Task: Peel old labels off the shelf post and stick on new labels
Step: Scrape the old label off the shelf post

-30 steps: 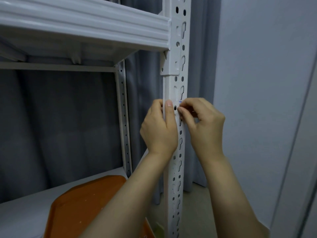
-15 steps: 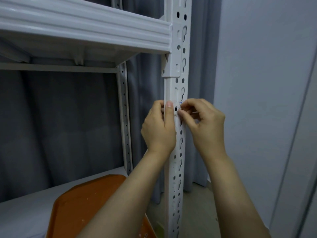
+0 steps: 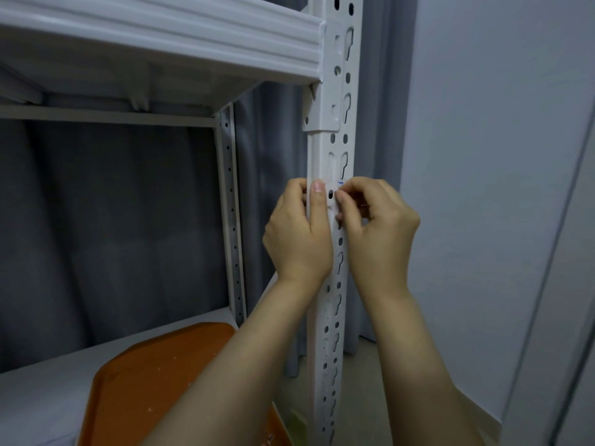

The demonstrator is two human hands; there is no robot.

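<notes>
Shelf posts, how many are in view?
2: the front post at centre, and the rear post to its left before the curtain. Others may be out of frame.

Fingers [image 3: 347,201] of the right hand [image 3: 380,230] cover most of the label [image 3: 332,209]; those of the left hand [image 3: 297,233] curl out of sight behind the shelf post [image 3: 331,333].

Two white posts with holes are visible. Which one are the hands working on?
The front post, with keyhole slots: the left hand grips it and the right hand pinches a small label on it. The rear post, by the curtain, is untouched.
</notes>
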